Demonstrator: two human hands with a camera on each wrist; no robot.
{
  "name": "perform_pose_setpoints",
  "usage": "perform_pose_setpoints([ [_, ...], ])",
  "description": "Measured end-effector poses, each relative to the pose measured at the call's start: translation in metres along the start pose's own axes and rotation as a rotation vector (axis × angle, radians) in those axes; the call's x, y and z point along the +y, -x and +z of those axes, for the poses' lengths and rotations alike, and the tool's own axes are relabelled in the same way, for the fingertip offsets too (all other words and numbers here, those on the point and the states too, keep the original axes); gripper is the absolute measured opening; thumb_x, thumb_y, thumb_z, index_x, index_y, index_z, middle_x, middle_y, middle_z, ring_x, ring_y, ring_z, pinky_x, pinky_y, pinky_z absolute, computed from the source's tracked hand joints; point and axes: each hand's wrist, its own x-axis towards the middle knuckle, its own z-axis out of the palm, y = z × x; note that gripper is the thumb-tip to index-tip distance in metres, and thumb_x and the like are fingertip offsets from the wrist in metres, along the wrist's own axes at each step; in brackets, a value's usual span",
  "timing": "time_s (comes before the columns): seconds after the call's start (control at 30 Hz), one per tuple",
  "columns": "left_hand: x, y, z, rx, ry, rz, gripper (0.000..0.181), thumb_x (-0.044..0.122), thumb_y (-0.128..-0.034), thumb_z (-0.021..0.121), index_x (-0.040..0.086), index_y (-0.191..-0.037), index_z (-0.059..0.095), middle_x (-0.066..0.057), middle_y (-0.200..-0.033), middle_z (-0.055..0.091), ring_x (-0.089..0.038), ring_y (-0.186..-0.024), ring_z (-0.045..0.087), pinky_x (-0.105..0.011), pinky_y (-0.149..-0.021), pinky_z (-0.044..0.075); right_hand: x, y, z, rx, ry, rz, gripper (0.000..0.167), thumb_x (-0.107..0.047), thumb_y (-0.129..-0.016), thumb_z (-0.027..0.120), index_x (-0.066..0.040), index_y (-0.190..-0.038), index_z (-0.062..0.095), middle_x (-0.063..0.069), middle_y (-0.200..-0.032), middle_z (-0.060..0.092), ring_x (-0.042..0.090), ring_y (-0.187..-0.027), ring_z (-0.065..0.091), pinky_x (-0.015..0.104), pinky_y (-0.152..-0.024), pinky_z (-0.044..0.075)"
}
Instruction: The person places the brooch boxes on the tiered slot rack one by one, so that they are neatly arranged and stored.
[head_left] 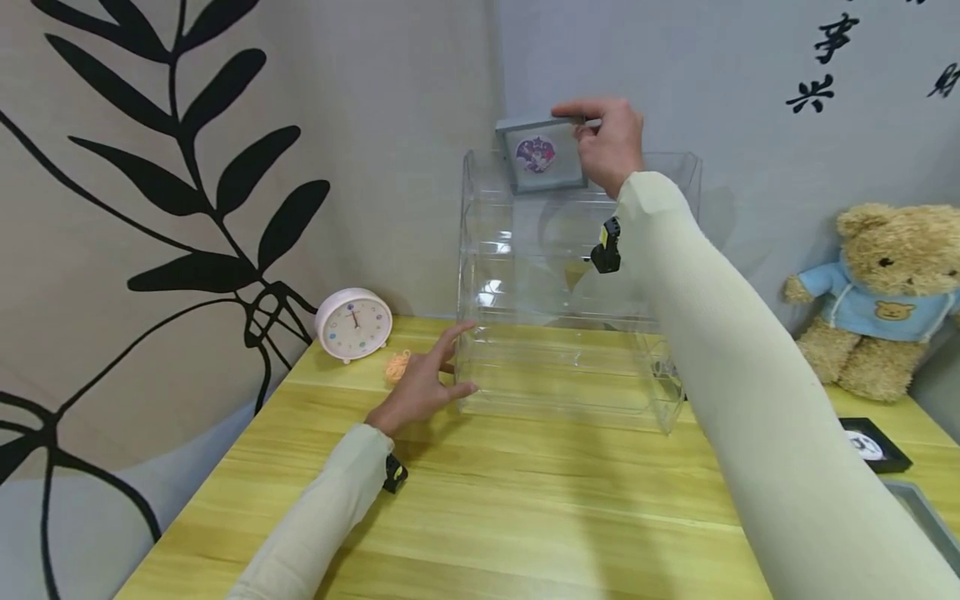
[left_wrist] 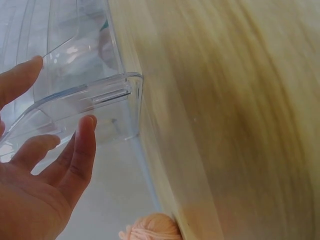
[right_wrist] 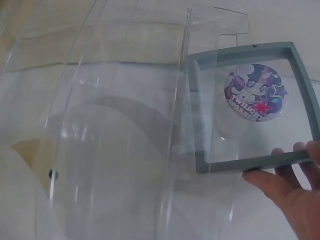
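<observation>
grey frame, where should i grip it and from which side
Probably pinch the frame by its rim, from the upper right, like the right hand: the middle is clear with a badge, and in the head view the lower edge overlaps the shelf.

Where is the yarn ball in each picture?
Head: the yarn ball is left of the middle, on the table, just behind the left hand.
Left wrist: at the bottom edge, near the middle, partly cut off.
Right wrist: not in it.
Shared landmark: the clear shelf, in all three pictures.
</observation>
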Motion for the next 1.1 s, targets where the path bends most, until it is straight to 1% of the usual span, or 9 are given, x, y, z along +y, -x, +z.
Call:
perform_pose_setpoints([
  [0.1, 0.0, 0.001, 0.0, -0.002, 0.005, 0.001, 0.096, 0.018, -0.085, 0.081, 0.048, -0.154, 0.023, -0.021, -0.16, 0.037, -0.043, -0.12, 0.064, -0.052, -0.088, 0.06, 0.002, 0.001, 0.003, 0.004, -0.05, 0.02, 0.048, 0.001, -0.101, 0.044, -0.029, -0.126, 0.072, -0.002, -0.14, 0.063, 0.005, -0.106, 0.051, 0.02, -0.07, 0.04],
  [0.23, 0.0, 0.0, 0.0, -0.003, 0.011, 0.002, 0.096, 0.019, -0.0846, 0.081, 0.047, -0.155, 0.023, -0.021, -0.159, 0.039, -0.042, -0.12, 0.064, -0.052, -0.087, 0.06, 0.006, 0.002, 0.004, 0.017, -0.112, 0.053, 0.047, 0.001, -0.101, 0.045, -0.029, -0.127, 0.071, -0.002, -0.14, 0.063, 0.005, -0.103, 0.054, 0.022, -0.073, 0.04],
  [0.53, -0.001, -0.001, 0.0, 0.0, 0.004, -0.005, 0.096, 0.02, -0.0842, 0.082, 0.05, -0.154, 0.023, -0.023, -0.156, 0.042, -0.04, -0.118, 0.066, -0.049, -0.086, 0.061, 0.007, 0.0, 0.011, 0.02, -0.099, 0.092, 0.045, -0.005, -0.103, 0.046, -0.033, -0.128, 0.069, -0.004, -0.141, 0.062, 0.006, -0.099, 0.053, 0.022, -0.068, 0.039],
  [0.7, -0.001, 0.0, 0.001, -0.001, -0.001, -0.007, 0.095, 0.021, -0.0842, 0.082, 0.045, -0.156, 0.024, -0.025, -0.155, 0.044, -0.04, -0.117, 0.066, -0.051, -0.086, 0.06, 0.004, -0.002, 0.012, -0.064, -0.059, 0.126, 0.045, -0.01, -0.104, 0.049, -0.038, -0.136, 0.062, 0.0, -0.15, 0.053, 0.004, -0.079, 0.048, 0.018, -0.055, 0.037],
  [0.8, -0.001, 0.001, 0.001, 0.001, -0.005, -0.006, 0.095, 0.021, -0.0842, 0.082, 0.044, -0.156, 0.024, -0.026, -0.153, 0.045, -0.039, -0.116, 0.067, -0.051, -0.086, 0.06, 0.003, -0.002, 0.011, -0.151, -0.029, 0.11, 0.046, -0.019, -0.106, 0.047, -0.039, -0.146, 0.05, 0.0, -0.158, 0.044, 0.006, -0.073, 0.045, 0.02, -0.061, 0.039],
  [0.87, -0.001, 0.001, 0.001, 0.002, -0.008, -0.008, 0.095, 0.022, -0.0845, 0.082, 0.046, -0.155, 0.023, -0.026, -0.153, 0.046, -0.039, -0.116, 0.067, -0.052, -0.087, 0.06, 0.002, -0.001, 0.01, -0.203, 0.006, 0.094, 0.047, -0.028, -0.107, 0.043, -0.04, -0.152, 0.039, -0.004, -0.163, 0.036, 0.007, -0.089, 0.054, 0.022, -0.073, 0.043],
  [0.93, 0.0, 0.001, 0.001, -0.001, -0.014, -0.006, 0.095, 0.022, -0.0848, 0.081, 0.047, -0.156, 0.022, -0.026, -0.153, 0.045, -0.04, -0.117, 0.066, -0.054, -0.088, 0.059, 0.001, 0.0, 0.009, -0.243, 0.033, 0.077, 0.05, -0.035, -0.108, 0.038, -0.04, -0.156, 0.028, -0.011, -0.167, 0.026, 0.01, -0.117, 0.054, 0.026, -0.091, 0.046],
  [1.03, 0.001, 0.001, 0.001, -0.008, -0.015, -0.016, 0.095, 0.022, -0.0853, 0.081, 0.047, -0.156, 0.021, -0.026, -0.154, 0.044, -0.04, -0.119, 0.065, -0.056, -0.088, 0.058, -0.001, 0.002, 0.008, -0.296, 0.061, 0.069, 0.054, -0.041, -0.109, 0.031, -0.039, -0.159, 0.013, -0.016, -0.169, 0.012, 0.01, -0.151, 0.03, 0.03, -0.118, 0.036],
  [1.1, 0.001, 0.001, 0.0, -0.014, -0.01, -0.02, 0.095, 0.022, -0.0855, 0.08, 0.045, -0.156, 0.021, -0.026, -0.155, 0.042, -0.041, -0.12, 0.064, -0.057, -0.088, 0.058, -0.001, 0.003, 0.007, -0.325, 0.07, 0.06, 0.057, -0.043, -0.109, 0.029, -0.037, -0.16, 0.006, -0.015, -0.17, 0.006, 0.013, -0.154, 0.026, 0.033, -0.125, 0.029],
])
